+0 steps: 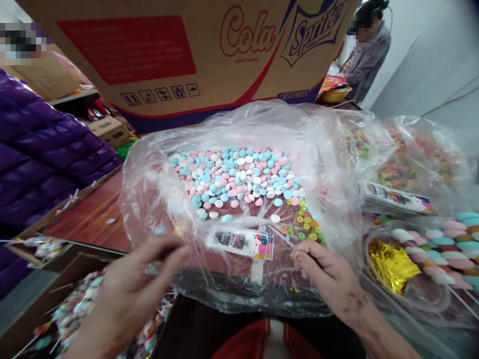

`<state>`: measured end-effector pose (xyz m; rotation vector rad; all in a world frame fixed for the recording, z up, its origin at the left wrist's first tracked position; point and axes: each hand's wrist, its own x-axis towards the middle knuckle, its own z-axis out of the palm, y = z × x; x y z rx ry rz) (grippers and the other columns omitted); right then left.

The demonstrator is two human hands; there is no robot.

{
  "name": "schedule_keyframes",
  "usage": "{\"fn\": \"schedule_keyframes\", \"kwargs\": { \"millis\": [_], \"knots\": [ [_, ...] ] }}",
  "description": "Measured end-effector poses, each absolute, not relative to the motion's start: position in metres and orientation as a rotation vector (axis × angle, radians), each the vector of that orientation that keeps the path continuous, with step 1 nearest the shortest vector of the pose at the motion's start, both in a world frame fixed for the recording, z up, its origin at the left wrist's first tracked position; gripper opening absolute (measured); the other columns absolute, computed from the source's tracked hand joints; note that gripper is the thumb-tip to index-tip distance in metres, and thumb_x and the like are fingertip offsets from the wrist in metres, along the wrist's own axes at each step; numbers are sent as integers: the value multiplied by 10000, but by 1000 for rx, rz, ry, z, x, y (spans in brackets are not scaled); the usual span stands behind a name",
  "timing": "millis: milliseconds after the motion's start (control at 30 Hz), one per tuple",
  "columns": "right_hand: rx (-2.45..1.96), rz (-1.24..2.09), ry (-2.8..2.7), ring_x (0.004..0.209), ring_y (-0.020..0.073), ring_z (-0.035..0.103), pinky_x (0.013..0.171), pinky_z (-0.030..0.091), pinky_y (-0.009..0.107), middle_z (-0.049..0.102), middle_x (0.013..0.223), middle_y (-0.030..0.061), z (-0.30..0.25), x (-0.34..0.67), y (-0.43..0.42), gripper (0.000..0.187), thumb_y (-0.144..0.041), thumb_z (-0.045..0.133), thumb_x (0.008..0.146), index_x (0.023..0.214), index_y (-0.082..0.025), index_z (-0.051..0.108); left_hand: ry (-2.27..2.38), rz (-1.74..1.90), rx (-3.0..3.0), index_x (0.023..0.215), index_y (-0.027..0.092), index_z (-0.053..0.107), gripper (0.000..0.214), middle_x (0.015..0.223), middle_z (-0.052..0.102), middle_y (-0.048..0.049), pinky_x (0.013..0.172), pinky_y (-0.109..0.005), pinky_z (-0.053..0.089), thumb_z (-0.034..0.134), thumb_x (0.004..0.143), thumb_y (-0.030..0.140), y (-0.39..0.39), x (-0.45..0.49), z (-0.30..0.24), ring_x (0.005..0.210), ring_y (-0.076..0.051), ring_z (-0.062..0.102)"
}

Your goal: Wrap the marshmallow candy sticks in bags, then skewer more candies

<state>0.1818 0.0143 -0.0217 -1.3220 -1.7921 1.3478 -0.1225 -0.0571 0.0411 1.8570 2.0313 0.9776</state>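
While candies (232, 190) lie heaped, the left hand (144, 284) (blurred) hovers nearby.

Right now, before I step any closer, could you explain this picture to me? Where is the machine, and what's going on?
There's no machine: these are a person's bare hands, seen from one camera worn on their head, looking forward and down. The left hand is blurred, so I can't tell whether it holds anything. The right hand has thumb and index finger close together beside the clear plastic; anything between them is too small to make out.

On the table, amid that plastic, are pink, blue and white candies, small ring-shaped candies and printed labels. To the right are gold foil strips and candy skewers. A large cardboard box stands behind.
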Motion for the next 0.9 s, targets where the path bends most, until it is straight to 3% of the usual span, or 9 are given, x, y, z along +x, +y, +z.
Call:
{"fn": "schedule_keyframes", "kwargs": {
  "millis": [100, 267, 367, 467, 600, 700, 800, 900],
  "knots": [
    [-1311, 1280, -1877, 582, 118, 446, 538, 365, 215, 478, 636, -36, -18, 180, 11, 318, -436, 415, 932, 785, -204, 575, 1768, 638, 2129, 850, 198, 647, 179, 819, 648, -14, 716, -293, 464, 535, 916, 321, -21, -77, 10, 773, -172, 591],
    [-1316, 1187, -1963, 564, 117, 446, 514, 358, 208, 481, 619, -36, -20, 183, 8, 319, -417, 409, 935, 764, -204, 574, 1971, 294, 2230, 822, 159, 603, 198, 908, 621, -85, 799, -403, 436, 649, 843, 351, 9, -46, -28, 877, -260, 543],
    [-1325, 1162, -1988, 571, 116, 464, 523, 376, 202, 498, 626, -36, -25, 182, 7, 309, -411, 409, 946, 788, -207, 579, 1930, 292, 2255, 817, 170, 601, 135, 910, 618, -67, 824, -390, 417, 547, 910, 252, 13, -52, -35, 881, -237, 540],
    [-1294, 1142, -2004, 584, 118, 498, 547, 410, 200, 530, 642, -28, -28, 179, 7, 313, -408, 401, 950, 794, -206, 582, 1886, 307, 2275, 785, 181, 605, 223, 882, 628, -50, 835, -382, 401, 456, 949, 210, 15, -58, -38, 883, -226, 537],
    [-1299, 1131, -1982, 570, 129, 549, 546, 460, 206, 584, 643, -16, -35, 177, 6, 326, -440, 421, 930, 795, -214, 612, 1896, 337, 2281, 757, 175, 610, 242, 829, 644, -47, 811, -370, 405, 449, 938, 186, 15, -56, -38, 849, -217, 543],
    [-1358, 1135, -1896, 684, 169, 644, 596, 530, 226, 684, 808, 19, -49, 176, 8, 282, -471, 524, 870, 951, -223, 632, 1954, 394, 2280, 771, 164, 609, 237, 833, 647, -64, 797, -372, 413, 448, 936, 219, 6, -45, -33, 829, -213, 549],
    [-1310, 1204, -1823, 851, 220, 686, 686, 579, 268, 701, 1020, 63, -66, 169, 14, 457, -465, 614, 812, 1191, -222, 540, 1991, 530, 2334, 766, 163, 598, 261, 802, 629, -68, 762, -396, 403, 425, 937, 258, -4, -27, -30, 796, -222, 536],
    [-1299, 1115, -1790, 941, 243, 677, 763, 578, 291, 699, 1075, 61, -77, 167, 18, 414, -469, 597, 817, 1156, -234, 563, 1894, 845, 2481, 731, 154, 579, 248, 743, 592, -65, 663, -387, 385, 445, 910, 260, -10, -10, -31, 715, -215, 510]
  ]
}}
